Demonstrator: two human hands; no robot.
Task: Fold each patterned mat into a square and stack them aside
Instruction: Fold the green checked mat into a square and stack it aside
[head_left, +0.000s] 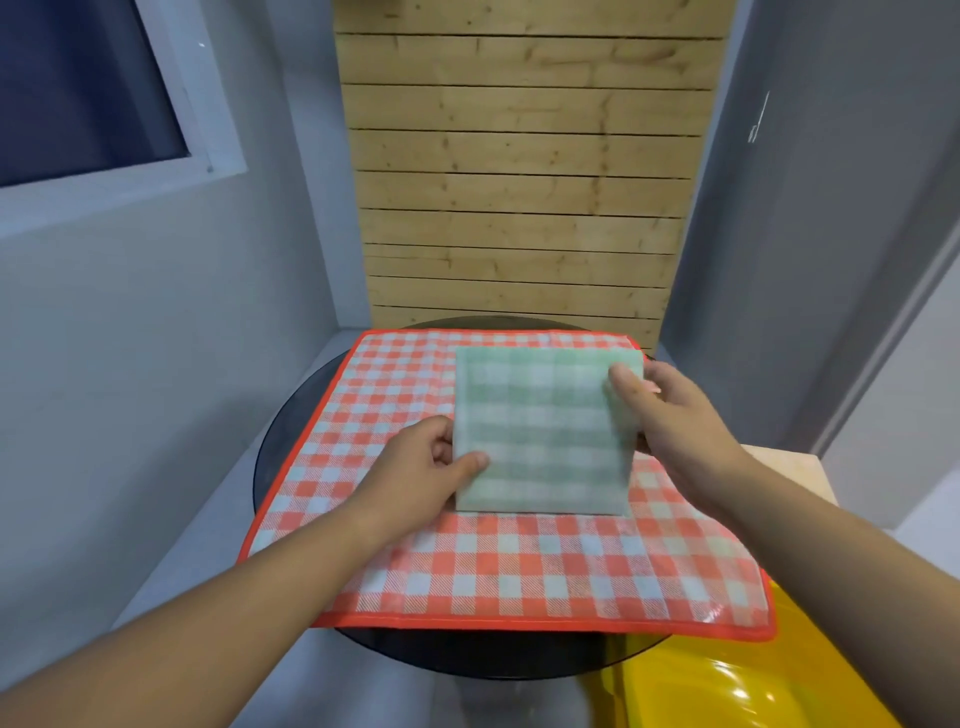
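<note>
A green-and-white checked mat (540, 431), folded into a square, is held over the middle of a large red-and-white checked mat (467, 566) that lies spread flat. My left hand (431, 462) pinches the folded mat's left edge near its lower corner, thumb on top. My right hand (665, 410) grips its right edge near the upper corner, fingers curled over the top. The folded mat's near edge touches or sits just above the red mat.
The red mat covers a round dark glass table (280, 441) and overhangs its rim. A yellow plastic chair (727, 675) stands at the lower right. A pale wooden surface (795, 467) lies to the right. A wooden slat panel (519, 182) backs the table.
</note>
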